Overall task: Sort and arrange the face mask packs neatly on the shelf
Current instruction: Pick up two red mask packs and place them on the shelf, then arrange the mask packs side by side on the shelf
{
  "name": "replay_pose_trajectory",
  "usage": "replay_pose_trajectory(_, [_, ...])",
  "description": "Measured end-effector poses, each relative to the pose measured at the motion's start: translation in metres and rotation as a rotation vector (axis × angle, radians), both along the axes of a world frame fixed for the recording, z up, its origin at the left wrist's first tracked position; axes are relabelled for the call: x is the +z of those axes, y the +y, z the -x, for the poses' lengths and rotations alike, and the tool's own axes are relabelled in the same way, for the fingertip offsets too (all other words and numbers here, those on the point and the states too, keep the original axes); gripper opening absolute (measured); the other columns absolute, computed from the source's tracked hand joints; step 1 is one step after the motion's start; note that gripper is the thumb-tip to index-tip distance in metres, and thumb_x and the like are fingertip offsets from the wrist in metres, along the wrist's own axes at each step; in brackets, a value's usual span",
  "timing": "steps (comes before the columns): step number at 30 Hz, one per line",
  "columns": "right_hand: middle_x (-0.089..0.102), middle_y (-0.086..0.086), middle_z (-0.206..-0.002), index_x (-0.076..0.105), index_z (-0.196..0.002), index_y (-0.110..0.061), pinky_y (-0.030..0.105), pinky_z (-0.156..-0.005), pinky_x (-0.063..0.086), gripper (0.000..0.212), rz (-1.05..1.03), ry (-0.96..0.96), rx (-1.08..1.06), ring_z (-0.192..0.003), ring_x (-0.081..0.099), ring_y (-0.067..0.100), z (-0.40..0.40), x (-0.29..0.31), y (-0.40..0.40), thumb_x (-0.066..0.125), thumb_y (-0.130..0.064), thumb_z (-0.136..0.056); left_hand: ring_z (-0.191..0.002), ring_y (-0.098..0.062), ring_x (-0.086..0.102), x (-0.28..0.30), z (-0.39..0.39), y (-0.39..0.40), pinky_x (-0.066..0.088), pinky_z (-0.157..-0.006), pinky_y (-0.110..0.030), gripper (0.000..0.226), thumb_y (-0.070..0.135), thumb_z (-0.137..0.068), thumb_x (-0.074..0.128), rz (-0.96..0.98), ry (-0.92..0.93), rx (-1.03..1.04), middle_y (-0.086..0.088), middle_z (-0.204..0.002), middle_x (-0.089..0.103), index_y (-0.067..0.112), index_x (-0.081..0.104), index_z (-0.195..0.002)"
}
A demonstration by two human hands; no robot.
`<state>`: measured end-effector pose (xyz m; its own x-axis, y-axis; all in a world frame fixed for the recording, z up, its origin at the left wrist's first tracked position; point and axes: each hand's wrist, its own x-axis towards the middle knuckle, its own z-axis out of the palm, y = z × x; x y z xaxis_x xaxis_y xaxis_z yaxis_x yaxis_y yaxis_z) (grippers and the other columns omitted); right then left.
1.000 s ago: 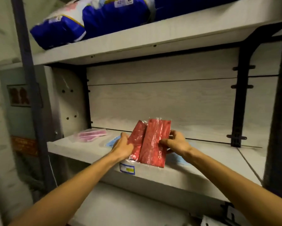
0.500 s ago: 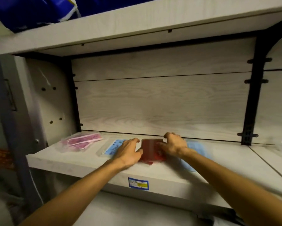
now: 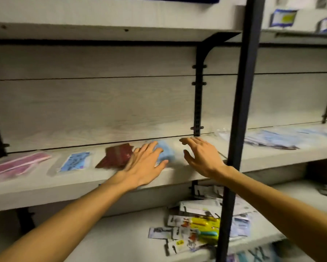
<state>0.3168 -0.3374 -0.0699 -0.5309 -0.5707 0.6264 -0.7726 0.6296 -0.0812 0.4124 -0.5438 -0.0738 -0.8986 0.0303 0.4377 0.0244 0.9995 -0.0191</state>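
Note:
On the grey wooden shelf (image 3: 83, 184) lie a pink mask pack (image 3: 17, 164) at far left, a blue printed pack (image 3: 75, 161), the red mask packs (image 3: 117, 155) lying flat, and a light blue pack (image 3: 166, 151). My left hand (image 3: 143, 163) hovers with straight, spread fingers over the right edge of the red packs and the light blue pack. Empty and spread, my right hand (image 3: 202, 156) is just right of the light blue pack. Several more blue mask packs (image 3: 272, 138) lie on the shelf section to the right.
A black upright post (image 3: 240, 110) stands just right of my right hand. A black bracket (image 3: 198, 91) runs down the back panel. The lower shelf holds a jumble of carded small items (image 3: 196, 227). Another shelf (image 3: 102, 17) hangs overhead.
Both hands have let go of the red packs, which now lie flat on the shelf. The hands and the view have shifted to the right.

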Motion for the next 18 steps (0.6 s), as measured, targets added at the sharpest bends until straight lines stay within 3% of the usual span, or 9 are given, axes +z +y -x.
replay_pose_trajectory(4, [0.073, -0.006, -0.107, 0.055, -0.129, -0.029, 0.031, -0.072, 0.055, 0.03, 0.011, -0.035, -0.166, -0.088, 0.069, 0.019, -0.008, -0.003, 0.086, 0.05, -0.03, -0.1, -0.121, -0.02, 0.054, 0.002, 0.017, 0.069, 0.05, -0.09, -0.039, 0.046, 0.054, -0.102, 0.041, 0.009, 0.038, -0.184, 0.004, -0.136, 0.053, 0.022, 0.056, -0.132])
replay_pose_trajectory(8, [0.075, -0.004, -0.098, 0.059, -0.121, -0.029, 0.026, -0.065, 0.045, 0.024, -0.01, -0.083, -0.297, -0.079, 0.069, 0.019, -0.002, -0.008, 0.163, 0.05, -0.033, -0.099, -0.096, -0.021, 0.066, 0.006, 0.036, 0.139, 0.056, -0.082, -0.041, 0.035, 0.055, -0.099, 0.045, -0.065, -0.032, -0.297, 0.005, -0.11, 0.068, 0.028, 0.058, -0.118])
replay_pose_trajectory(11, [0.075, -0.008, -0.103, 0.059, -0.126, -0.026, 0.025, -0.068, 0.047, 0.03, 0.002, -0.106, -0.39, -0.081, 0.07, 0.017, 0.011, -0.01, 0.211, 0.054, -0.032, -0.097, -0.094, -0.015, 0.067, 0.01, 0.057, 0.188, 0.057, -0.086, -0.039, 0.032, 0.055, -0.097, 0.052, -0.177, -0.135, -0.367, 0.01, -0.106, 0.072, 0.033, 0.062, -0.118])
replay_pose_trajectory(18, [0.065, 0.001, -0.126, 0.049, -0.138, -0.022, 0.034, -0.083, 0.051, 0.045, -0.017, -0.145, -0.574, -0.114, 0.058, 0.022, 0.056, -0.033, 0.33, 0.056, -0.033, -0.094, -0.092, -0.012, 0.067, 0.01, 0.112, 0.299, 0.057, -0.085, -0.036, 0.029, 0.048, -0.097, 0.052, -0.095, -0.101, -0.482, 0.012, -0.107, 0.072, 0.032, 0.065, -0.116])
